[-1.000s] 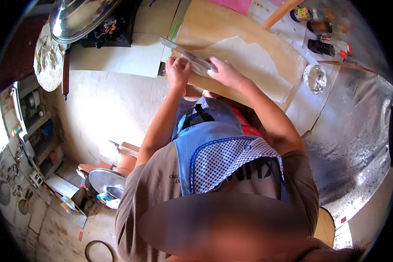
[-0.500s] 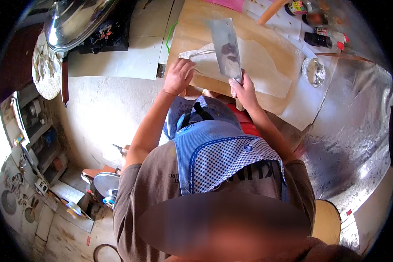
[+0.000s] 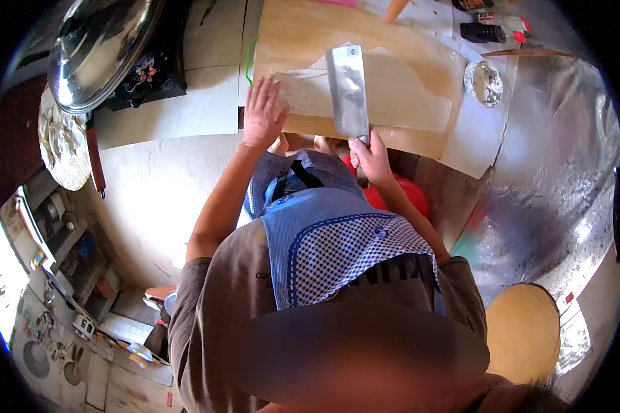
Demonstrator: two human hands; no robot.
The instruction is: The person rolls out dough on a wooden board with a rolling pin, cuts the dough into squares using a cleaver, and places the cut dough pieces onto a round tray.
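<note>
My right hand (image 3: 370,160) is wrapped round the handle of a cleaver (image 3: 348,93). Its broad steel blade points away from me, over a thin, pale sheet of what looks like dough (image 3: 406,86). The sheet lies spread on a wooden board (image 3: 289,27), with a folded or layered edge toward its left side. My left hand (image 3: 264,115) has its fingers stretched out at the board's left front edge, beside the sheet's left end. Nothing shows in that hand. Part of the sheet is hidden behind the blade.
A foil-covered round dish (image 3: 483,84) stands right of the board, with several bottles (image 3: 482,32) behind it. At left, a large metal lid (image 3: 100,51) sits on a black stove (image 3: 155,79). A red stool (image 3: 410,196) is under the board's front. A wooden stick (image 3: 395,10) lies at the back.
My left hand's fingers have straightened from a curled shape and moved left and forward. The cleaver stays in my right hand, its blade turned slightly. The whole view has shifted a little.
</note>
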